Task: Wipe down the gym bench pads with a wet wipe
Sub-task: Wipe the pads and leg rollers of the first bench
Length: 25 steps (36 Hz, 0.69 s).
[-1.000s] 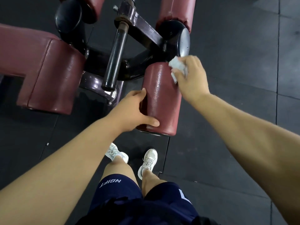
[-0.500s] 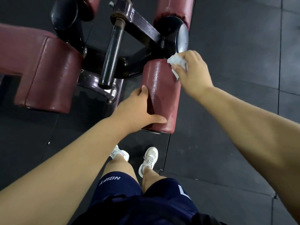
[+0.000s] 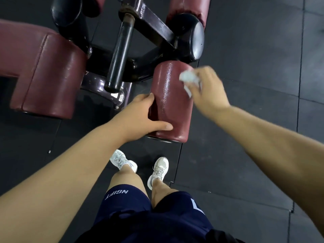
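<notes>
at the centre of the head view, a maroon roller pad [image 3: 171, 100] shines wet along its top. the left hand [image 3: 138, 116] wraps it from the left near its lower end, thumb laid across the front, so that grip is closed on the pad. the right hand [image 3: 205, 92], blurred, sits at the pad's upper right edge, its grip pinching a crumpled white wet wipe [image 3: 188, 77]. a larger maroon seat pad [image 3: 43, 74] fills the left of the frame, with a black bar [image 3: 121, 53] between the two. lower down, white shoes [image 3: 158, 170] stand on the dark rubber floor [image 3: 254, 67].
</notes>
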Each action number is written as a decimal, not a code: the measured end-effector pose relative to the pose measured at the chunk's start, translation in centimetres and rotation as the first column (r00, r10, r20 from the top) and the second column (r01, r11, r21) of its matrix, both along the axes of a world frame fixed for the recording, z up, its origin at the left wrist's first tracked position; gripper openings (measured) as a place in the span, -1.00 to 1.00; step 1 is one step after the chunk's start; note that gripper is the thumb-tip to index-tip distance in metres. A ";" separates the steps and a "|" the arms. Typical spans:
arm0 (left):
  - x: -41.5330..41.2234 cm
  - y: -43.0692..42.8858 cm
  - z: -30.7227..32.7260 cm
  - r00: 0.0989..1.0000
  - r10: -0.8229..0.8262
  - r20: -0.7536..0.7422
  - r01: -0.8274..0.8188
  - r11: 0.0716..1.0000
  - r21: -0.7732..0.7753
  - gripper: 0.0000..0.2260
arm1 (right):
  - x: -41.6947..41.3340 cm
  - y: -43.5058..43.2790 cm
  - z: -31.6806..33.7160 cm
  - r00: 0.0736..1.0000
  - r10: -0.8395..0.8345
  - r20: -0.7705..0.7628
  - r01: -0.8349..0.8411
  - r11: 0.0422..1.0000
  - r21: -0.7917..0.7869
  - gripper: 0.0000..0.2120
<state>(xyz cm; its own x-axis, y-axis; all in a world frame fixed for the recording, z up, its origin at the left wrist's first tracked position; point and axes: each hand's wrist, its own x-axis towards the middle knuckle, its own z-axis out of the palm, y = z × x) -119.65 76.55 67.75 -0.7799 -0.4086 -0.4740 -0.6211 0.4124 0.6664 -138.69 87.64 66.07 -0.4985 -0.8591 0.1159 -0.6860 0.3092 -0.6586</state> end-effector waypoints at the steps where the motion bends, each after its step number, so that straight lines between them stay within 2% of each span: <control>1: -0.2 0.5 0.0 1.000 0.005 0.016 -0.004 0.999 -0.032 -0.08 | -1.0 -1.0 0.0 0.995 -0.102 0.023 0.102 0.995 0.015 -0.91; 2: -0.5 0.9 0.0 1.000 0.010 0.026 -0.008 0.998 -0.063 -0.04 | -2.0 -1.8 -0.1 0.985 -0.169 0.035 0.168 0.985 0.043 -0.82; 4: -0.8 1.0 -0.3 0.999 0.023 0.033 -0.020 0.995 -0.093 -0.06 | -2.8 -2.5 -0.2 0.974 -0.221 0.055 0.217 0.973 0.073 -0.77; 7: -0.4 -0.3 -0.5 0.999 0.036 0.010 -0.037 0.997 0.073 -0.19 | -1.3 -1.4 -0.1 0.985 -0.164 0.051 0.161 0.986 0.053 -0.89; 8: -0.1 -0.8 -0.7 0.999 0.048 0.006 -0.048 0.988 0.150 -0.21 | -0.2 -0.4 -0.1 0.994 -0.091 0.056 0.088 0.995 0.046 -0.99; 10: 0.5 -1.5 -1.0 0.999 0.052 0.011 -0.053 0.972 0.230 -0.25 | 2.7 2.2 -0.2 0.997 0.083 0.001 -0.083 0.996 0.039 -0.82; 13: 0.8 -2.0 -1.3 0.999 0.033 0.035 -0.039 0.979 0.202 -0.08 | 5.6 6.0 -1.1 0.948 0.317 -0.039 -0.319 0.947 -0.031 -0.87; 15: 0.8 -1.8 -0.9 0.999 0.026 0.039 -0.032 0.987 0.157 -0.12 | 5.3 6.6 -1.5 0.926 0.375 -0.039 -0.376 0.926 -0.016 -0.77; 17: 0.6 -1.1 0.1 1.000 0.001 0.028 -0.003 0.997 0.074 -0.20 | 4.3 5.6 -1.3 0.948 0.317 -0.031 -0.318 0.948 -0.023 -0.80; 20: 0.0 0.4 1.3 1.000 -0.023 0.020 0.024 1.000 -0.015 0.01 | 1.9 2.3 -0.5 0.996 0.086 0.012 -0.085 0.995 -0.046 -0.85; 22: -0.6 1.3 1.5 0.997 -0.053 0.058 0.059 0.992 -0.110 0.04 | -0.2 -0.1 -0.2 0.997 -0.066 0.041 0.067 0.997 -0.022 -0.89; 25: -1.1 1.7 1.2 0.992 -0.079 0.102 0.099 0.973 -0.210 0.03 | -2.4 -2.2 -0.5 0.970 -0.227 0.092 0.221 0.973 0.074 -0.81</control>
